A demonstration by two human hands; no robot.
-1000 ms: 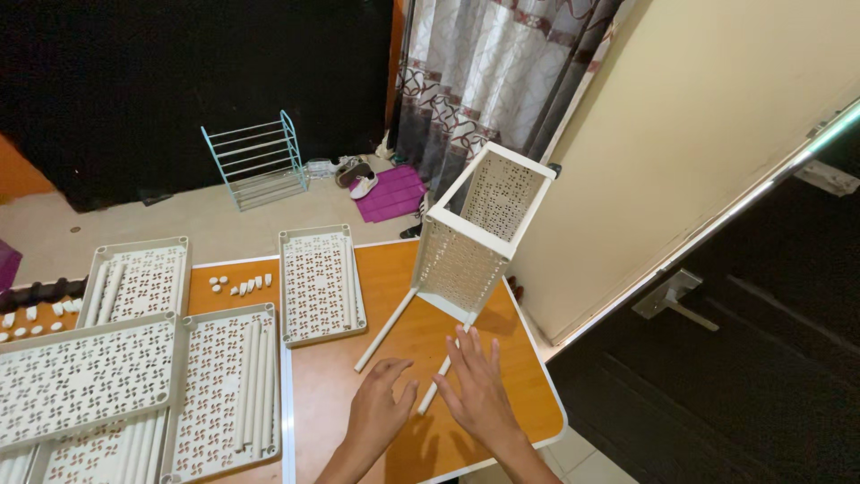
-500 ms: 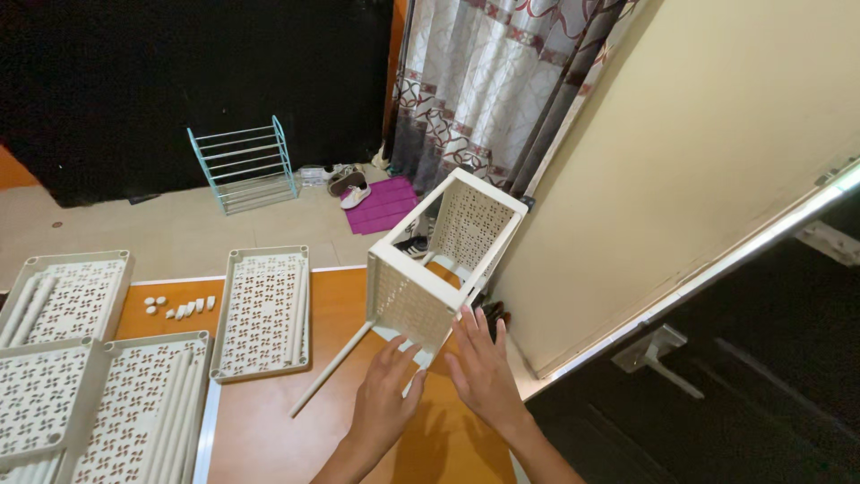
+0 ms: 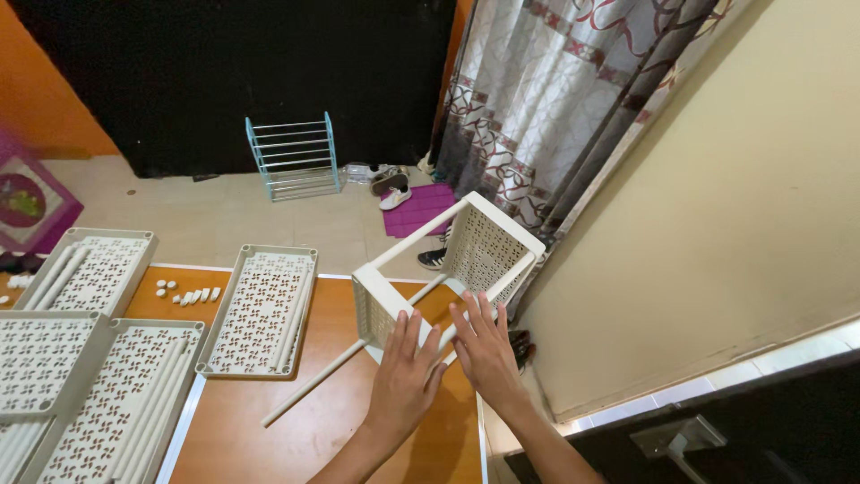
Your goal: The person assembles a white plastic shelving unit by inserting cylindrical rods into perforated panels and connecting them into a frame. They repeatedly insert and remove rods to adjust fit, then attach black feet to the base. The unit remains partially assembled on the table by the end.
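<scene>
Head view: the white rack frame (image 3: 448,269) lies tipped over the orange table (image 3: 296,421) edge. Both hands, left hand (image 3: 405,375) and right hand (image 3: 484,345), rest on it, fingers spread flat, not gripping. White trays (image 3: 260,309) sit nearby.

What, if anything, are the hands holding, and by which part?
Both hands, the left hand and the right hand, press flat on the near panel of the half-built white rack; whether the fingers actually grip it cannot be told.
</scene>
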